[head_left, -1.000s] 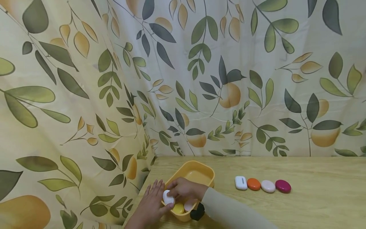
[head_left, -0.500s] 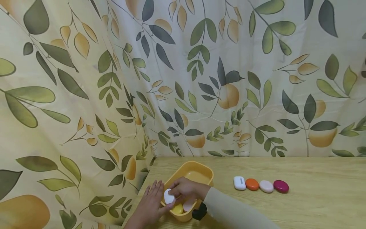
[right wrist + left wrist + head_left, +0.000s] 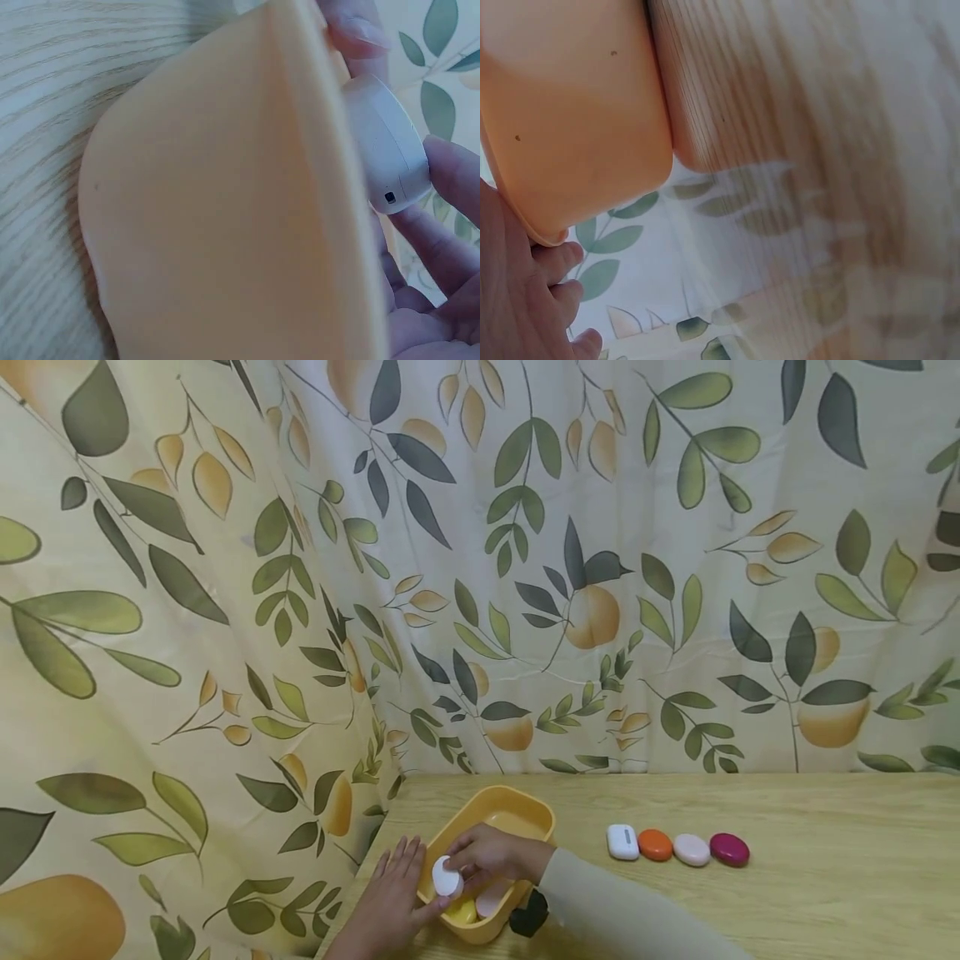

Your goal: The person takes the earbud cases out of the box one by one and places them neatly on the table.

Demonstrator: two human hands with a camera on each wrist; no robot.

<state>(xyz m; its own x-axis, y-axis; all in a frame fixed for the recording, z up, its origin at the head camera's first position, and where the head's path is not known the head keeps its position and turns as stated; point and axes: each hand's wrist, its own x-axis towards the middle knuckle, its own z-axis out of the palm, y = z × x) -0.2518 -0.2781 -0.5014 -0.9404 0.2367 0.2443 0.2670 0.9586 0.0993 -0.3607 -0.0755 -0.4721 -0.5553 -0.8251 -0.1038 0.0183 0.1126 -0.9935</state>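
Note:
In the head view my right hand (image 3: 486, 853) reaches over a yellow plastic bin (image 3: 551, 817) and pinches a white earbud case (image 3: 447, 878) between fingers and thumb. The right wrist view shows this rounded case (image 3: 386, 150) tilted by the bin's rim, with a seam and a small dark port on its side. My left hand (image 3: 390, 893) lies along the bin's left rim, fingers straight, its thumb close to the white case. Inside the bin's near end are a yellow rounded piece (image 3: 462, 911) and a pale pink one (image 3: 491, 900).
A row stands on the wooden table (image 3: 847, 877) to the right: a white case (image 3: 622, 842), an orange piece (image 3: 656, 845), a pale pink piece (image 3: 692, 850) and a magenta piece (image 3: 730, 850). A leaf-patterned curtain (image 3: 675, 635) borders the table at the back and left.
The white earbud case has shifted slightly right and tilted in my right hand's fingers. My left hand stays at the bin's rim. The head view has turned a little, moving the scene left.

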